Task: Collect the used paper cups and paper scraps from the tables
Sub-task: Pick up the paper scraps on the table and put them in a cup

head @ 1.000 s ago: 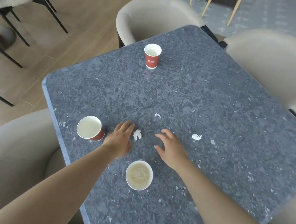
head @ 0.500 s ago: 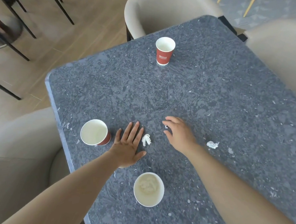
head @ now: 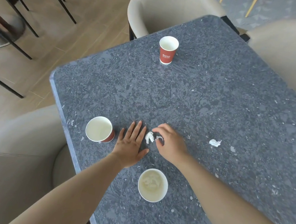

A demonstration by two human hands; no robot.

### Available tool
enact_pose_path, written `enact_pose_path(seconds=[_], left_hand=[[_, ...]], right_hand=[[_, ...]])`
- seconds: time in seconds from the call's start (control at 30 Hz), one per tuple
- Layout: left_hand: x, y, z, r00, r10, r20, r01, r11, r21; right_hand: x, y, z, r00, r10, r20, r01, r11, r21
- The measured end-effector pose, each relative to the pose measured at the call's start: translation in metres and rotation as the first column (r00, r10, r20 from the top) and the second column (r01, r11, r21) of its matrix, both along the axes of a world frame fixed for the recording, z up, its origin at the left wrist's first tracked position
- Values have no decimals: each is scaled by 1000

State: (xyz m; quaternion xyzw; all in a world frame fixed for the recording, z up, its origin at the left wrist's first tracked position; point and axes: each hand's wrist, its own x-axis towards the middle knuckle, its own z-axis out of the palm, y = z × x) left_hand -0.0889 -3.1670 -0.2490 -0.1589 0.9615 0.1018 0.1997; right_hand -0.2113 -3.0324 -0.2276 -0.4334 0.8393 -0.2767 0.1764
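while the left hand lies flat and spread, empty, on the surface as a backstop, the right hand curls fingers narrow over two paper scraps between the hands, apparently not yet pinched. nearest cup already holds crumpled paper.

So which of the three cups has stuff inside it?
The nearest cup, below the hands, holds crumpled paper. The cup by the left hand and the far cup look empty.
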Motion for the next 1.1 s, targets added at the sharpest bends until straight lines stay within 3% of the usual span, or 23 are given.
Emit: enact_pose_path(seconds=[0.13, 0.3, 0.4, 0.53, 0.63, 0.83, 1.1], left_hand=[[4, 3, 6, 1000, 9, 2, -9, 1000, 11], [14, 7, 14, 999, -1, 46, 0, 1000, 23], [19, 8, 25, 997, -7, 75, 4, 999, 45], [11, 12, 42, 996, 31, -87, -17, 987, 157], [-3, 19, 49, 996, -21, -92, 40, 978, 207], [-32, 21, 49, 996, -91, 9, 88, 981, 172], [-93, 58, 42, 973, -195, -127, 217, 957, 192]], right_hand=[[3, -3, -1, 984, 174, 26, -176, 978, 114], [9, 8, -3, 999, -5, 47, -1, 992, 130], [12, 17, -1, 997, -23, 67, 12, 988, 157], [12, 24, 3, 992, -60, 107, 42, 985, 165], [11, 33, 3, 989, -100, 113, 82, 985, 154], [-7, 60, 10, 979, -198, 43, 191, 972, 136], [-49, 113, 22, 923, -384, -25, 384, 919, 87]])
